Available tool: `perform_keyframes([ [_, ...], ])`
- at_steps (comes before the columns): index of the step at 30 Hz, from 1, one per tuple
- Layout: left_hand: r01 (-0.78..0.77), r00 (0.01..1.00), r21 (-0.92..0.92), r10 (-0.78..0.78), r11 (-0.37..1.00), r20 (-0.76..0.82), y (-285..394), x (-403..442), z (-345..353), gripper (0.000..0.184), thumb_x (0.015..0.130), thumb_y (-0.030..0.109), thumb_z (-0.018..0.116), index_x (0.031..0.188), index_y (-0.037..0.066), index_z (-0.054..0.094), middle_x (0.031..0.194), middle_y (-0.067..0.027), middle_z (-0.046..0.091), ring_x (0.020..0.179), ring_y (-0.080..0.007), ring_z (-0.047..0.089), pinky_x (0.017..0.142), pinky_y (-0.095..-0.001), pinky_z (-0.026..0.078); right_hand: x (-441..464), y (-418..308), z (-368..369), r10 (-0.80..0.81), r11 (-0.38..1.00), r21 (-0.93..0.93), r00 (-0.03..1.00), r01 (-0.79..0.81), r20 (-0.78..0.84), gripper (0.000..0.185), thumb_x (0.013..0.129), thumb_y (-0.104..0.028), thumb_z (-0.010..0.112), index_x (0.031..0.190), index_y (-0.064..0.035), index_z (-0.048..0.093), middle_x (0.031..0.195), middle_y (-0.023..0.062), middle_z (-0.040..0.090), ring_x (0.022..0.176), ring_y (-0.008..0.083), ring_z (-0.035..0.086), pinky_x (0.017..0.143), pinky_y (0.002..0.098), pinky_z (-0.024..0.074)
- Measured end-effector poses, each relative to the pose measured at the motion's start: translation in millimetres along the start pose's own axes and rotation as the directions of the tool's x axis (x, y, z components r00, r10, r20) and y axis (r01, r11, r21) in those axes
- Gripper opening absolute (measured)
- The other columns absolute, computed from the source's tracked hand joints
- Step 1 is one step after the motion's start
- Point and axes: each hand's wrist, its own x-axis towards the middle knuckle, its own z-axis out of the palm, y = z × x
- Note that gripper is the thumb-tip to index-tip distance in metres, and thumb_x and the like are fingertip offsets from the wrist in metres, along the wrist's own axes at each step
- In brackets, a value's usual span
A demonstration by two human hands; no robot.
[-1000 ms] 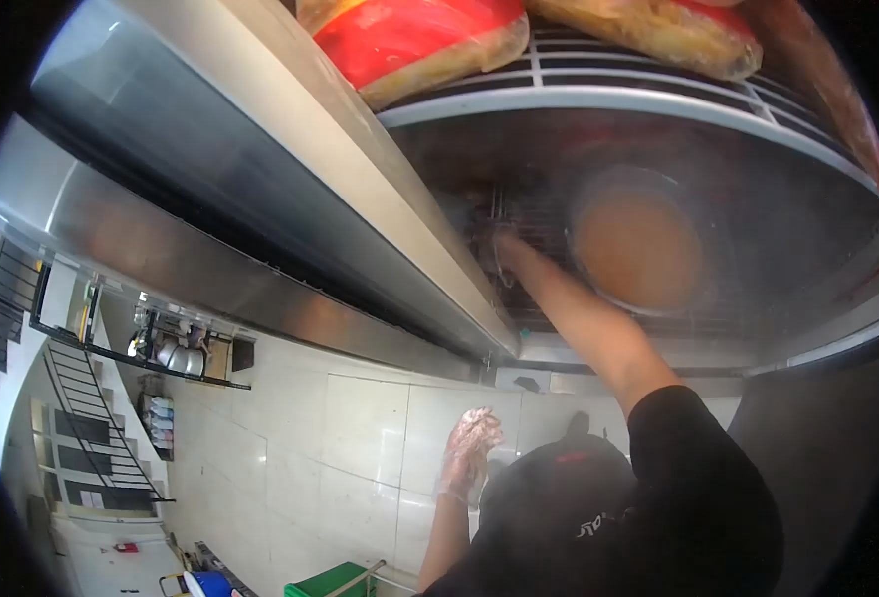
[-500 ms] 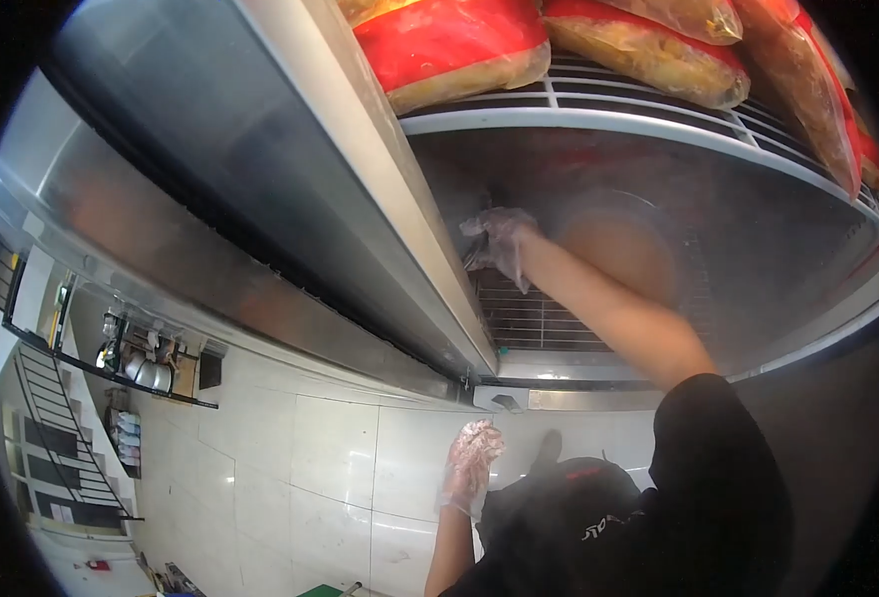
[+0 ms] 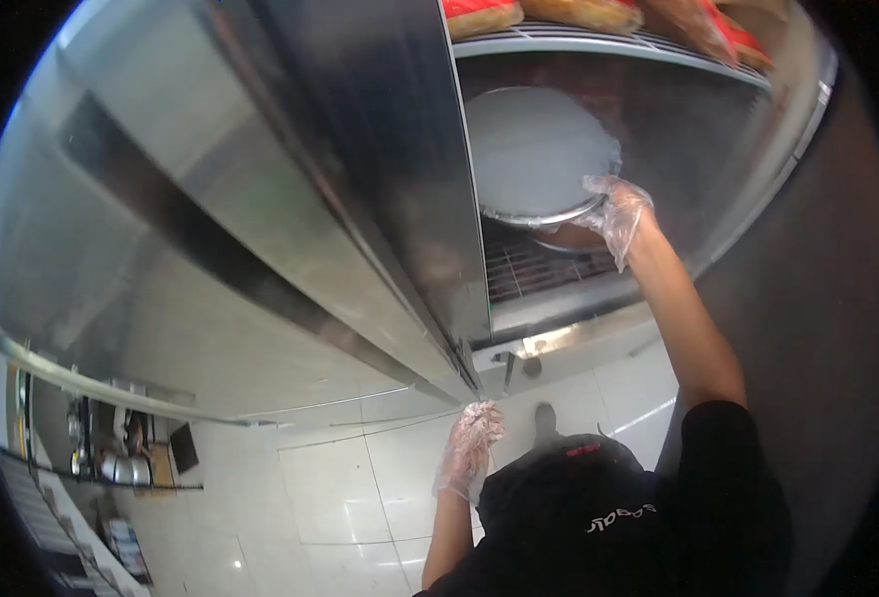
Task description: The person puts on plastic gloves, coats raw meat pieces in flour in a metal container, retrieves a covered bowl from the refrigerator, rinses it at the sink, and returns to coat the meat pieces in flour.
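Observation:
My right hand (image 3: 620, 214), in a clear plastic glove, grips the near right rim of a round metal lid or pan (image 3: 542, 149) with a frosty white face. This round piece is inside a steel freezer, beneath a wire shelf (image 3: 608, 45). Under its near edge shows part of a brownish round container (image 3: 571, 237) on a lower wire rack (image 3: 519, 276). My left hand (image 3: 472, 445), also gloved, is held low outside the freezer with its fingers curled together. Whitish-pink matter coats the glove; what it holds, if anything, cannot be made out.
Red and yellow bags of food (image 3: 584, 14) lie on the upper shelf. The steel freezer door (image 3: 380, 149) stands along the left of the opening. Pale floor tiles (image 3: 340, 488) stretch below. Metal pots (image 3: 126, 469) are at the far left.
My right hand has moved right from the freezer's left side and taken hold of the round metal piece, now raised over the brownish container. The view has shifted; my left hand looks much the same.

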Motion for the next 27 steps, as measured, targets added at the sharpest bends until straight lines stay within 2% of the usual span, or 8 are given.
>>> perform_keyframes([
  [3,0.079,0.978,0.179,-0.111,0.981,0.179,20.4,-4.2,-13.3,0.044,0.087,0.017,0.067,0.124,-0.001,0.051,0.108,-0.0129,0.061,0.089,-0.0203,0.062,0.079,-0.0302,0.052,-7.7,12.5,-50.2,-0.195,0.979,0.026,0.970,0.201,-0.143,0.041,0.080,-0.007,0.067,0.115,0.0093,0.052,0.114,0.0201,0.058,0.099,0.0328,0.063,0.086,0.0501,0.0561],
  [5,0.138,0.973,0.172,-0.166,0.975,0.161,33.6,-8.1,-11.7,0.040,0.087,0.020,0.067,0.120,0.001,0.053,0.105,-0.0124,0.061,0.090,-0.0200,0.061,0.078,-0.0315,0.051,-29.5,15.2,-72.4,-0.262,0.958,0.062,0.942,0.280,-0.210,0.039,0.079,-0.006,0.067,0.113,0.0075,0.055,0.112,0.0180,0.060,0.097,0.0321,0.063,0.083,0.0490,0.0566],
  [9,0.226,0.967,0.160,-0.241,0.961,0.086,49.6,-10.6,-12.2,0.035,0.089,0.022,0.065,0.116,0.003,0.055,0.101,-0.0104,0.061,0.088,-0.0191,0.059,0.076,-0.0317,0.050,-78.9,27.4,-111.2,-0.263,0.950,0.056,0.885,0.306,-0.385,0.038,0.078,-0.005,0.066,0.114,0.0043,0.057,0.112,0.0159,0.062,0.097,0.0315,0.064,0.076,0.0471,0.0557],
  [13,0.131,0.980,-0.048,-0.123,0.990,0.156,35.0,-22.0,-14.3,0.028,0.093,0.017,0.060,0.117,0.004,0.055,0.097,-0.0065,0.059,0.085,-0.0158,0.056,0.072,-0.0298,0.049,-99.8,72.9,-162.5,-0.197,0.908,0.276,0.901,0.316,-0.386,0.046,0.083,0.000,0.060,0.127,0.0068,0.047,0.125,0.0205,0.055,0.111,0.0370,0.058,0.083,0.0593,0.0511],
  [14,0.106,0.982,-0.029,-0.100,0.994,0.161,31.3,-21.4,-10.7,0.027,0.093,0.018,0.060,0.117,0.005,0.055,0.097,-0.0061,0.059,0.085,-0.0156,0.056,0.071,-0.0298,0.049,-123.9,66.3,-148.5,-0.169,0.941,0.203,0.894,0.272,-0.415,0.043,0.086,-0.004,0.060,0.126,0.0067,0.047,0.123,0.0199,0.056,0.109,0.0343,0.059,0.082,0.0557,0.0510],
  [20,-0.083,0.996,0.011,0.082,0.997,0.018,30.3,-73.4,0.7,0.028,0.093,0.023,0.062,0.115,0.007,0.057,0.096,-0.0042,0.059,0.084,-0.0155,0.056,0.072,-0.0303,0.048,-197.9,89.0,-154.5,-0.120,0.989,0.039,0.933,0.142,-0.340,0.032,0.075,-0.008,0.070,0.104,0.0025,0.060,0.103,0.0113,0.063,0.093,0.0270,0.063,0.085,0.0487,0.0513],
  [23,-0.181,0.976,-0.026,0.177,0.983,-0.124,16.5,-122.1,-11.7,0.031,0.092,0.024,0.062,0.117,0.007,0.056,0.094,-0.0038,0.058,0.082,-0.0164,0.056,0.072,-0.0312,0.048,-230.5,102.3,-175.5,-0.013,0.995,0.099,0.986,0.030,-0.165,0.042,0.071,-0.005,0.069,0.110,0.0035,0.058,0.107,0.0122,0.061,0.095,0.0246,0.061,0.078,0.0432,0.0529],
  [27,-0.379,0.886,0.023,0.370,0.925,-0.278,-17.1,-186.4,-16.2,0.035,0.095,0.025,0.059,0.121,0.004,0.052,0.091,-0.0007,0.056,0.082,-0.0135,0.054,0.074,-0.0313,0.048,-261.4,130.9,-184.3,0.118,0.992,-0.045,0.991,-0.116,0.055,0.024,0.073,-0.007,0.067,0.094,0.0019,0.063,0.089,0.0101,0.064,0.082,0.0215,0.063,0.078,0.0353,0.0522],
])
